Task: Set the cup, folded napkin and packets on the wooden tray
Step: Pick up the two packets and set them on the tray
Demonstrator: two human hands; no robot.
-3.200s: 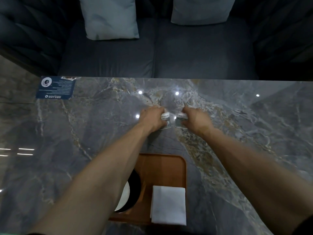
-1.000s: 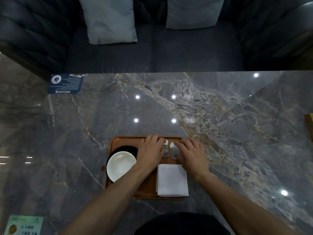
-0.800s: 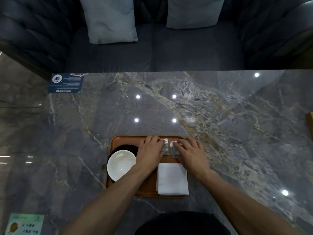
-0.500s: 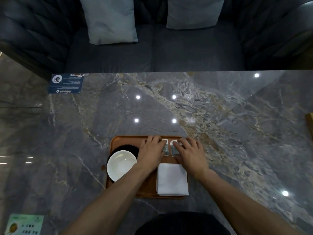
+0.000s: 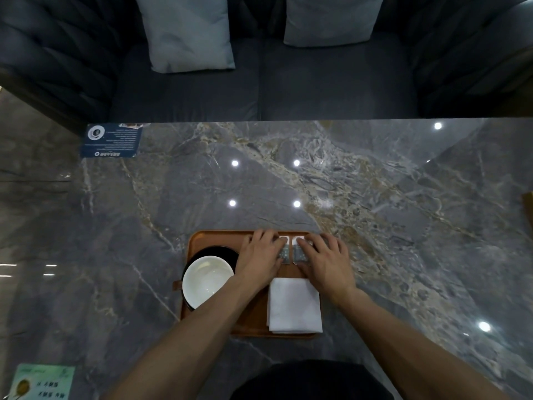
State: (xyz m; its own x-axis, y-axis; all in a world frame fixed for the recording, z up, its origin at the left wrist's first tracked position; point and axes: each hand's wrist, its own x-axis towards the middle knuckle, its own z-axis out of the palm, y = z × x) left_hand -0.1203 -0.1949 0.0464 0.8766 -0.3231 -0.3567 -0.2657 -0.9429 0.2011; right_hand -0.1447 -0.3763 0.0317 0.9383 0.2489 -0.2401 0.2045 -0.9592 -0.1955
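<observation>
A: Wooden tray (image 5: 213, 237) sits on the marble table (image 5: 144, 215). Cup (image 5: 207, 280) at its left; napkin (image 5: 294, 306) at its near right, overhanging the tray's near edge a little.

B: Hand pose?

A: Both forearms reach in from the near edge. Left hand (image 5: 261, 259) palm down, fingers spread flat over the left packet (image 5: 284, 252). Right hand (image 5: 327, 264) likewise flat on the right packet (image 5: 300, 251).

B: Gripping?

A: No pinch visible; fingers extended, pressing on top. Packets lie side by side at the tray's far right, just beyond the napkin.
</observation>
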